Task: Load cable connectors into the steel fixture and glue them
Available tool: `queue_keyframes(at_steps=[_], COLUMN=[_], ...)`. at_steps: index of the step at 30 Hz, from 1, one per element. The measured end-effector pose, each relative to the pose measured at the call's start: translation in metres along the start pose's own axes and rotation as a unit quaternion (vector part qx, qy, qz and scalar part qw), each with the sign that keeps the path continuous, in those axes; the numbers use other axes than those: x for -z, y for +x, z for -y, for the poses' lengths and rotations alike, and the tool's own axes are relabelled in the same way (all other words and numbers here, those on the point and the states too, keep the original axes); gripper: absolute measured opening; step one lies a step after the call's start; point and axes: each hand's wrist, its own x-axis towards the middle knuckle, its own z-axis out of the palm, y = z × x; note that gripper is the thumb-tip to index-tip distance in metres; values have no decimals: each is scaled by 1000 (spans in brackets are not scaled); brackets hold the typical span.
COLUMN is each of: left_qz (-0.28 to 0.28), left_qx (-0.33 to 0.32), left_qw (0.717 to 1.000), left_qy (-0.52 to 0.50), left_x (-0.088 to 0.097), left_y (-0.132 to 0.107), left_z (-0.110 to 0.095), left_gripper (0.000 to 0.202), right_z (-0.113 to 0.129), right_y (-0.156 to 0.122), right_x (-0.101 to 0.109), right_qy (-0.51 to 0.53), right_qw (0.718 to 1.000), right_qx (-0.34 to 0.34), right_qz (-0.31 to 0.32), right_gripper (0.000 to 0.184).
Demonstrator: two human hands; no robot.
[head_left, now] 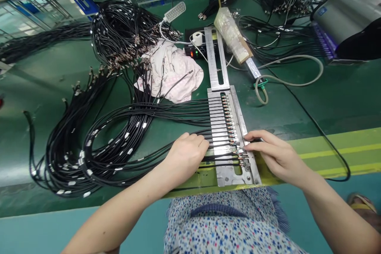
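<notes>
Head cam's looking down at a green table (285,113) with a metal fixture (224,179) near the front edge, and a row of black cables (166,110) laid across it, stripped-looking ends lined up along its right side. Left hand (190,152) has its fingers curled down over the cables just left of the fixture, though I honestly can't tell if it's gripping any. Right hand (276,154) has thumb and index at the fixture's right edge, beside the cable ends; something dark shows between the fingers, but can't tell whether they're pinching it. Past the cables there's a crumpled pinkish cloth (181,73), with a little lamp (175,12) behind it.
</notes>
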Motion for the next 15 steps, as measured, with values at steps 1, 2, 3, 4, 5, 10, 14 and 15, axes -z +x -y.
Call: queue_keyframes(at_steps=[1,2,3,4,5,10,14,15], left_qz=[6,12,18,26,36,70,58,48], left_qx=[-2,-4,-5,-5,-3,40,82,76], left_qw=[1000,1000,1000,1000,999,996,992,993], left_qy=[4,6,6,4,-1,-42,-71,-76], left_x=[1,1,2,3,4,2,-5,-7], left_y=[0,0,-1,-1,-1,-2,-2,-3], left_z=[0,0,0,1,1,0,-3,-3], left_gripper=[20,20,20,21,21,22,25,24], right_z=[-1,-2,-3,-3,-4,-6,-6,-6], right_y=[1,2,3,4,6,12,15,16], right_x=[0,0,0,0,1,1,0,0], right_qy=[2,4,5,6,7,7,7,7], right_qw=[1000,1000,1000,1000,1000,1000,1000,1000], right_qx=[0,0,0,-1,-1,-6,-7,-6], right_qz=[-2,-3,-4,-3,-2,9,16,17], right_gripper=[38,37,37,37,38,39,37,36])
